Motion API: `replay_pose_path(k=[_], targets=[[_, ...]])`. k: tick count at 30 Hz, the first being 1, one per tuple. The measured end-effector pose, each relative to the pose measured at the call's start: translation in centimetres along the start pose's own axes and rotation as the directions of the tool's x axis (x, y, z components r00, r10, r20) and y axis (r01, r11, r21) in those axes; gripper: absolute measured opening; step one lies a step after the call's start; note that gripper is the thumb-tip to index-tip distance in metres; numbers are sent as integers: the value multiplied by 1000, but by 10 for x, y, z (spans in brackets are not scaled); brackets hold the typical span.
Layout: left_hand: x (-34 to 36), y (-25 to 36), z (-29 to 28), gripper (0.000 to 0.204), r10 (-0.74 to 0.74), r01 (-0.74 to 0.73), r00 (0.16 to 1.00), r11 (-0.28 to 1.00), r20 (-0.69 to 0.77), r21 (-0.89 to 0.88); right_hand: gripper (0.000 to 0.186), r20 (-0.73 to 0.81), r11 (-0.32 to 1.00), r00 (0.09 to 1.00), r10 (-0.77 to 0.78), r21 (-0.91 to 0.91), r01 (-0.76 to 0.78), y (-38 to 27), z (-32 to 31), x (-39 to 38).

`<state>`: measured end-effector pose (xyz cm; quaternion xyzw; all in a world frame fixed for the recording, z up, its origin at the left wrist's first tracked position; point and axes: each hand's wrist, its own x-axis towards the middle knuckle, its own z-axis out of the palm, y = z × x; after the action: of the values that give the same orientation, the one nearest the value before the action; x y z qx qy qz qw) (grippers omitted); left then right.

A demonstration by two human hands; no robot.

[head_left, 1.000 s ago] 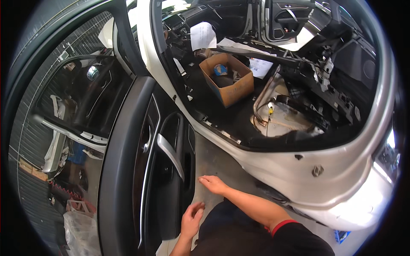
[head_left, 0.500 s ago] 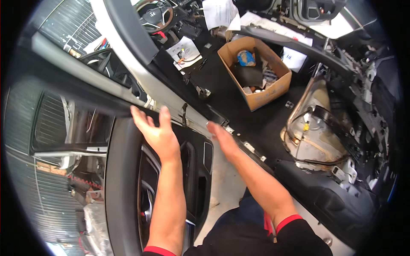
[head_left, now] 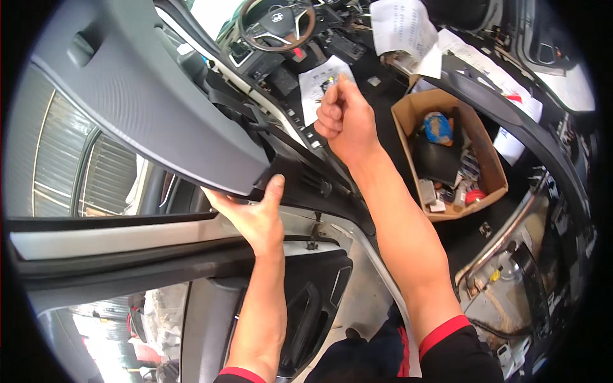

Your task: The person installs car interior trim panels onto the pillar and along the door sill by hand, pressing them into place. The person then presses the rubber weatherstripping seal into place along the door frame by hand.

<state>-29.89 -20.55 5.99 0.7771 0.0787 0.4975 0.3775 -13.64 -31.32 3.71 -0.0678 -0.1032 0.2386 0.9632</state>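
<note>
My left hand (head_left: 255, 217) grips the lower edge of the grey pillar trim (head_left: 147, 108), thumb beside its end and fingers partly hidden underneath. My right hand (head_left: 345, 118) is raised right of the trim, in front of a printed paper sheet (head_left: 313, 89) inside the car, its fingers curled; I cannot make out whether they hold anything small. Below my left hand is the open door with its black inner panel (head_left: 319, 293).
A cardboard box (head_left: 408, 137) of assorted items stands on the stripped floor right of my right arm. A steering wheel (head_left: 276, 22) is at the top, more papers (head_left: 399, 29) lie beside it, and exposed metal (head_left: 514, 300) with tubing is at lower right.
The view has swung up and left into the car. My hands have risen from beside the door; my left now grips the pillar trim, and my right has curled its fingers.
</note>
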Motion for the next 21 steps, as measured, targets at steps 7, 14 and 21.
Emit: replay_pose_path(k=[7,14,21], targets=[[-2,-10,1,114,-62,62,998,998,-2,28,41,92,997,993,76,-12,-75,58,19,-2],[-4,-9,-4,109,-119,119,993,990,-9,75,37,186,998,982,34,42,-42,29,6,7],[-3,-8,0,104,-76,76,997,997,-13,2,40,158,997,987,38,58,-47,63,24,-16]])
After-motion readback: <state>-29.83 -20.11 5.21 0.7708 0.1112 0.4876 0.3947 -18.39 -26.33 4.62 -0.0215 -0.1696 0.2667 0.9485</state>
